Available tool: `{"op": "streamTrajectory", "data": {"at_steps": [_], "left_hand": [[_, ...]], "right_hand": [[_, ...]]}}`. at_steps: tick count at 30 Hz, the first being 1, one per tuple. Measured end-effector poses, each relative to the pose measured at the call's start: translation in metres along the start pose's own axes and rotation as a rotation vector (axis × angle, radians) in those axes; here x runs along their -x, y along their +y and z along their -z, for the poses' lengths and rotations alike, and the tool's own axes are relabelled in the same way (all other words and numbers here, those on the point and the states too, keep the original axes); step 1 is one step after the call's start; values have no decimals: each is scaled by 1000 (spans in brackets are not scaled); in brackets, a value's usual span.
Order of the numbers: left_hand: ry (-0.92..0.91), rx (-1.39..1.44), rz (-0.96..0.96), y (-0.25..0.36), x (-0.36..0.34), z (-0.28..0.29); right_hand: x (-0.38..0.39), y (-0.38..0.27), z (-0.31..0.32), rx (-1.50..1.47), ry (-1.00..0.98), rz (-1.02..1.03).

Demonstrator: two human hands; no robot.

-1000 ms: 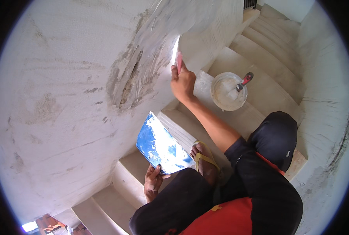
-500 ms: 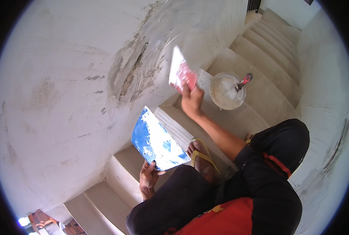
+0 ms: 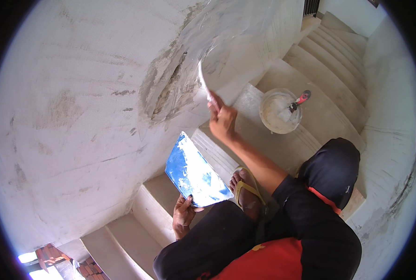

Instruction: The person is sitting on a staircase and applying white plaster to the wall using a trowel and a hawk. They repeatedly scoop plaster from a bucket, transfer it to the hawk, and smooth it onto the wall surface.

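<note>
My right hand [image 3: 224, 122] grips a thin plastering spreader [image 3: 204, 81], seen nearly edge-on, its blade bent and its tip at the wall. It meets the wall beside a rough, gouged grey patch [image 3: 170, 88] with wet filler smeared around it. Lower down, my left hand [image 3: 184, 212] pinches the bottom edge of a blue flat board [image 3: 196, 170], thumb on top. White filler covers much of that board's face. Neither hand touches the bucket [image 3: 274, 114] of pale filler, in which a scraper with a red and black handle [image 3: 303, 97] rests.
Concrete stairs [image 3: 329, 70] climb to the upper right, and lower steps [image 3: 119, 242] drop away at the bottom left. The bucket stands on a step right of my right hand. My sandalled foot [image 3: 247, 191] is on a step beside the board. Another wall [image 3: 390, 140] rises on the right.
The spreader has turned from showing its white-smeared face to nearly edge-on, its blade now curved against the wall. My left hand still holds the board. The whole view has shifted slightly.
</note>
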State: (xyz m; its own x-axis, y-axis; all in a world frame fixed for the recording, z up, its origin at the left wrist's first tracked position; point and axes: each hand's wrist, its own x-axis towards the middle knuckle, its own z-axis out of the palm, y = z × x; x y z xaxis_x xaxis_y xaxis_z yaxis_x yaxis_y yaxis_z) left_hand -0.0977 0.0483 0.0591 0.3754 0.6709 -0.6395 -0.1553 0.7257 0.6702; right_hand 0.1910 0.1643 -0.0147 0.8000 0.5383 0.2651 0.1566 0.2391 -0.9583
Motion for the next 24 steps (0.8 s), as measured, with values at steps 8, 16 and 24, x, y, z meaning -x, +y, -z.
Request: {"op": "streamTrajectory", "data": {"at_steps": [8, 16, 24], "left_hand": [[-41, 133, -109, -6, -3, -10], [37, 139, -132, -12, 2, -6], [65, 109, -175, -23, 9, 1]], "right_hand": [[39, 7, 6, -76, -75, -152], [-11, 6, -25, 139, -99, -382], [35, -9, -35, 61, -209, -76]]}}
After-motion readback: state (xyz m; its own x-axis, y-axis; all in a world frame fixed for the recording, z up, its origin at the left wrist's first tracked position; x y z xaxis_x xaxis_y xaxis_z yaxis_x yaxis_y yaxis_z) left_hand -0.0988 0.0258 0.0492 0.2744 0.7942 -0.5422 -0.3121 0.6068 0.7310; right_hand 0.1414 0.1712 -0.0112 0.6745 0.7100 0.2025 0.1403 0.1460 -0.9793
